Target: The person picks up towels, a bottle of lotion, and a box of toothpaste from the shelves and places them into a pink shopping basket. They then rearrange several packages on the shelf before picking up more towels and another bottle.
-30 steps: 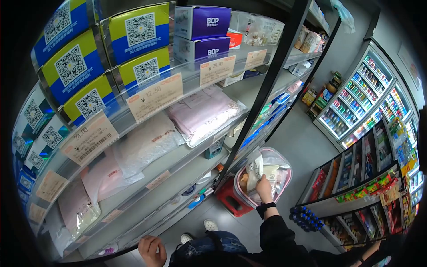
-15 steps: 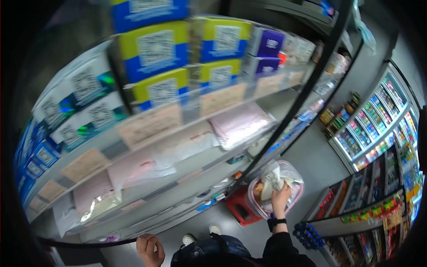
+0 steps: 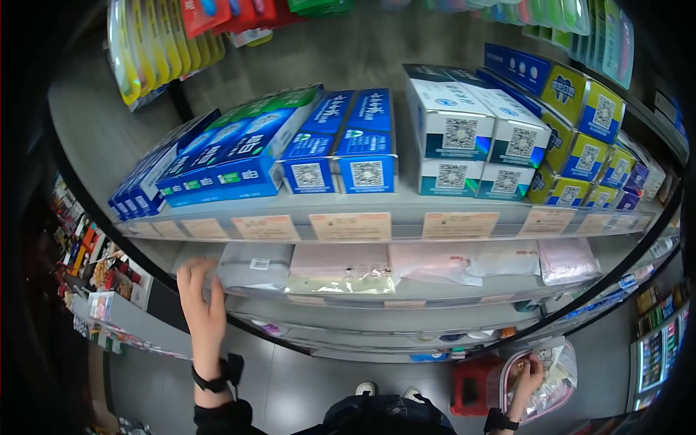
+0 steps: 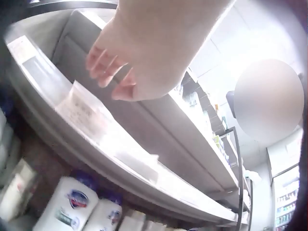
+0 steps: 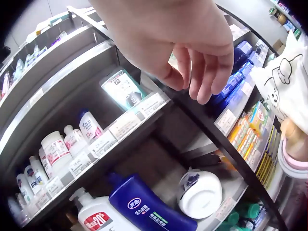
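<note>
My left hand (image 3: 201,297) is raised at the left end of the lower shelf, fingers extended and nothing in them. Closest to it is a grey plastic-wrapped package (image 3: 255,265); pink packages (image 3: 341,262) lie farther right along that shelf. In the left wrist view the same hand (image 4: 139,57) hangs above a shelf edge with price tags. My right hand (image 3: 531,377) is over a pink-rimmed basket (image 3: 495,384) at lower right. Its fingers dangle loosely with nothing between them in the right wrist view, beside a white cloth-like item with a cartoon print (image 5: 284,79).
A red stool (image 3: 471,388) stands beside the basket. Blue toothpaste-style boxes (image 3: 366,145) and white-green boxes (image 3: 451,138) fill the shelf above the packages. Bottles (image 5: 149,207) stand on lower shelves. A dark curved frame post (image 3: 123,246) borders the shelf at left.
The head view has swung left along the shelf. My left hand has risen from beside the waist to the lower shelf's left end. My right hand has released the white printed item in the basket.
</note>
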Tool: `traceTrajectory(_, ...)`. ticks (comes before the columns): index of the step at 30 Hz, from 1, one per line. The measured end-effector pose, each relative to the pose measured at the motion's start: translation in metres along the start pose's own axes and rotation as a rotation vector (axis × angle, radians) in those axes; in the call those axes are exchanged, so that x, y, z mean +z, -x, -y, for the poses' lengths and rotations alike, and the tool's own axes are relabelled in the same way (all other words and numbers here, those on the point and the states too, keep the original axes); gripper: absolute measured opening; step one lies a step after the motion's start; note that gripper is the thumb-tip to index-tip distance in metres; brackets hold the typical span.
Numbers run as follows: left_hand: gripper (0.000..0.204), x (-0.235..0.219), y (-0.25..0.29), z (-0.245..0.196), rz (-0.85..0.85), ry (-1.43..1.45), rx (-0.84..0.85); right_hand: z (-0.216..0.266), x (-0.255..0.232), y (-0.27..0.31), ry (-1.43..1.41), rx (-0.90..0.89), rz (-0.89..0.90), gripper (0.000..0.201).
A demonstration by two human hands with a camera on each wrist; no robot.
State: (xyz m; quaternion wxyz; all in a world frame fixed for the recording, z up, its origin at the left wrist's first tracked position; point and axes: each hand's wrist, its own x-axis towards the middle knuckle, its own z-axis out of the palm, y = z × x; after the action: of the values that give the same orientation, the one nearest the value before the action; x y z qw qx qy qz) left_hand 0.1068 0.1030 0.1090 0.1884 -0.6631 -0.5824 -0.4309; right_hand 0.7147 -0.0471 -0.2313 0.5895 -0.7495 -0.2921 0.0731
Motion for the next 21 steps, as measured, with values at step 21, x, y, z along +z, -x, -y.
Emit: traceTrajectory(21,0.025,0.012,-0.054,0.126,0.384,-0.625,0.091,0.022,0.027,0.046,-0.21,0.293,0.267,0.015)
